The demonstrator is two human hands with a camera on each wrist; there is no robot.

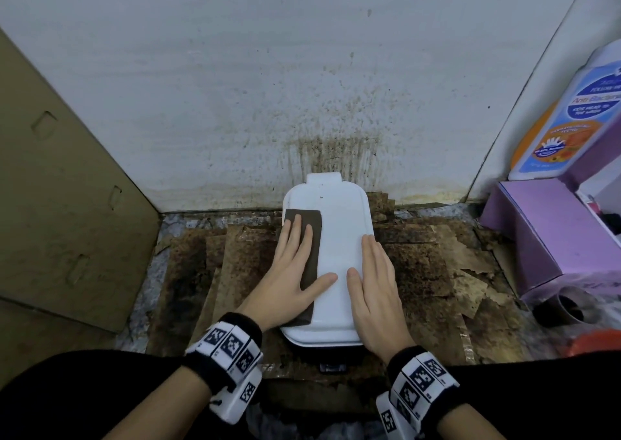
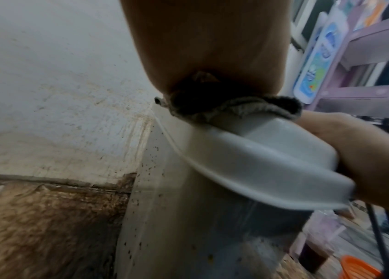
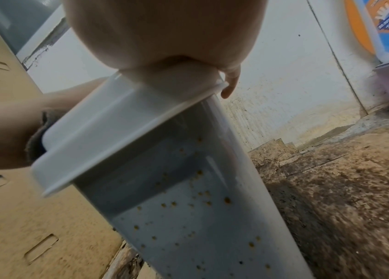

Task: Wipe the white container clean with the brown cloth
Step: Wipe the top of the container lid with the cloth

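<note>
A tall white container [image 1: 336, 238] with a lid stands against the stained wall. The brown cloth [image 1: 311, 224] lies along the left side of the lid. My left hand [image 1: 312, 251] presses flat on the cloth with straight fingers. My right hand [image 1: 361, 256] rests flat on the lid's right side. In the left wrist view the cloth [image 2: 236, 107] bunches under my palm at the lid's [image 2: 260, 160] edge. The right wrist view shows brown specks on the container's side wall [image 3: 200, 217] and a fingertip over the lid rim [image 3: 117, 128].
A cardboard panel [image 1: 60, 204] leans at the left. Stained cardboard sheets [image 1: 420, 271] cover the floor around the container. At the right are a purple box [image 1: 544, 238], a large labelled bottle [image 1: 571, 113], a dark cup [image 1: 561, 308] and an orange object [image 1: 591, 342].
</note>
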